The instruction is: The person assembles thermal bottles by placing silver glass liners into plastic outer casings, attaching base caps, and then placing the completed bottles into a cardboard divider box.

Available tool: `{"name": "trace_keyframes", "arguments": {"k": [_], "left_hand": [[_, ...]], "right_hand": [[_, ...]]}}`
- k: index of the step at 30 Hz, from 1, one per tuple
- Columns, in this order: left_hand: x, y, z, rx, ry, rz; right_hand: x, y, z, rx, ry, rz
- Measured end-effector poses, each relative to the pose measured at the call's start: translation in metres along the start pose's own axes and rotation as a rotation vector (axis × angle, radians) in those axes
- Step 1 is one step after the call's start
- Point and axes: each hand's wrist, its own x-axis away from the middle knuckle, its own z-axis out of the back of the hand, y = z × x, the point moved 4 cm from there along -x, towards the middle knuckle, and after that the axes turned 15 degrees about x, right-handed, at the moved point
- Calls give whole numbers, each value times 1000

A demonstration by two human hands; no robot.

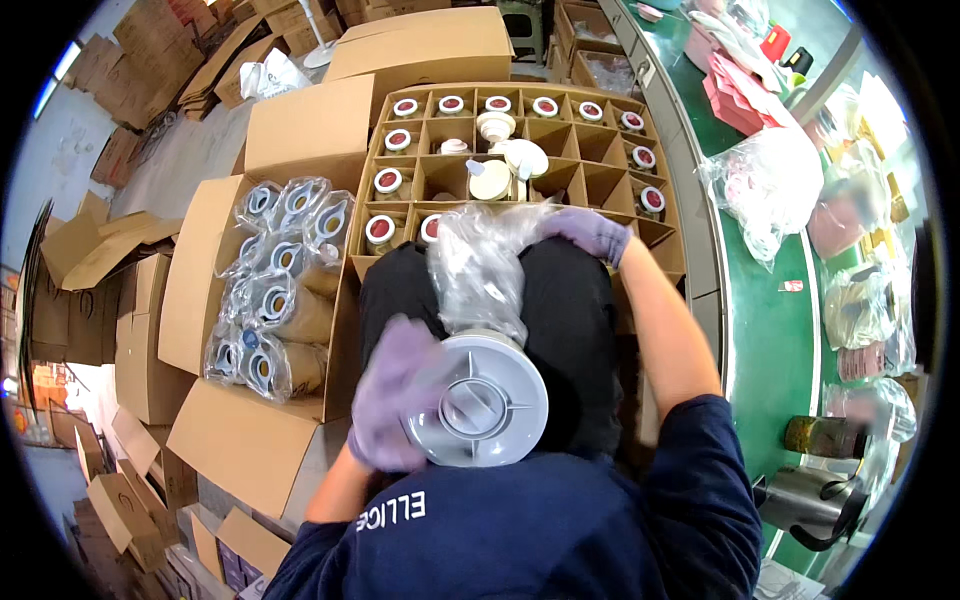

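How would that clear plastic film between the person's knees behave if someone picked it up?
The clear plastic film is probably floppy, since it bunches into loose creases. The film itself should be light, looking thin and see-through, though whether it covers something heavier is unclear. Its glossy sheen suggests it may feel slippery.

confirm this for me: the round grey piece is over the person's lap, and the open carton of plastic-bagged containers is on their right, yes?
Not quite: the open carton of plastic-bagged containers is on the person's left, as the head view shows. The round grey piece is over their lap, as you said.
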Motion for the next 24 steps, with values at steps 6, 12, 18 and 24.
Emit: {"name": "trace_keyframes", "arguments": {"k": [6,12,18,24], "left_hand": [[-21,-24,9,-244,57,-220],[-128,-101,13,-460,252,581],[-122,-35,-21,-389,195,369],[-46,-35,41,190,571,106]], "right_hand": [[67,77,-122,-479,-278,-601],[176,9,-149,-631,463,-1198],[13,-199,8,-192,539,-458],[-38,-147,-31,-1358,474,-342]]}}
